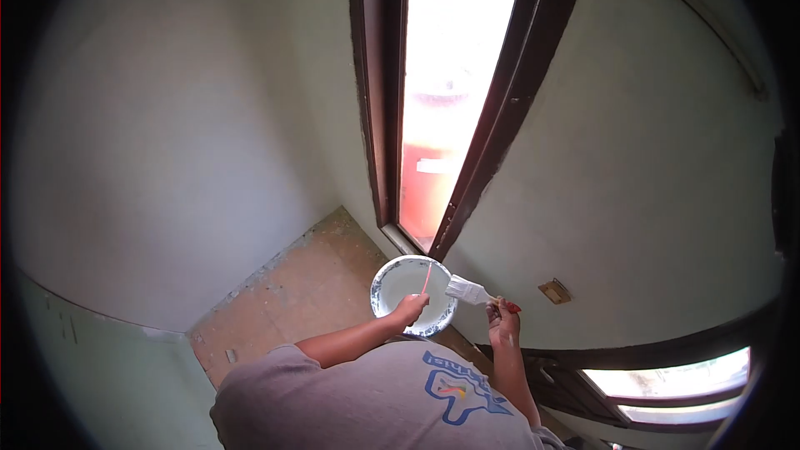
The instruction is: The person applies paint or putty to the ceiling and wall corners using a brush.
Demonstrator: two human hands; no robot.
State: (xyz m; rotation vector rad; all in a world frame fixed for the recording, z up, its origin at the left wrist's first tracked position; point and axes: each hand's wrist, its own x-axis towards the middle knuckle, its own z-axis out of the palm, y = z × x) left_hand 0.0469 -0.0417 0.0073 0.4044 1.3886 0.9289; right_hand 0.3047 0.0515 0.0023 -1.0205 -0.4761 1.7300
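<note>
In the head view, the bucket [380, 280] is at the lower centre of the frame, just under the bottom end of the dark window frame [382, 117]. Its rim is smeared with dark marks, and the inside looks white. The left hand [410, 309] is over the bucket's opening, its fingers closed around a thin pink strip [428, 277] that runs up to the far rim. It may be the bucket's handle, but I cannot tell for sure. To the right of the bucket, the right hand [503, 325] has its fingers together on the brush [468, 291], gripping it near the red end of the handle. The white bristles point left, close by the rim; whether they touch it is unclear.

White paint seems to coat the bristles, so a tilt or a knock against the rim could send drips onto the brown floor [292, 283] or the grey shirt [350, 392]. If the strip is what carries the bucket, a slip of the left fingers or an uneven pull could tip it and spill whatever is inside. Swinging the brush carelessly could also smear the window frame or the socket plate [555, 291] at right.
</note>
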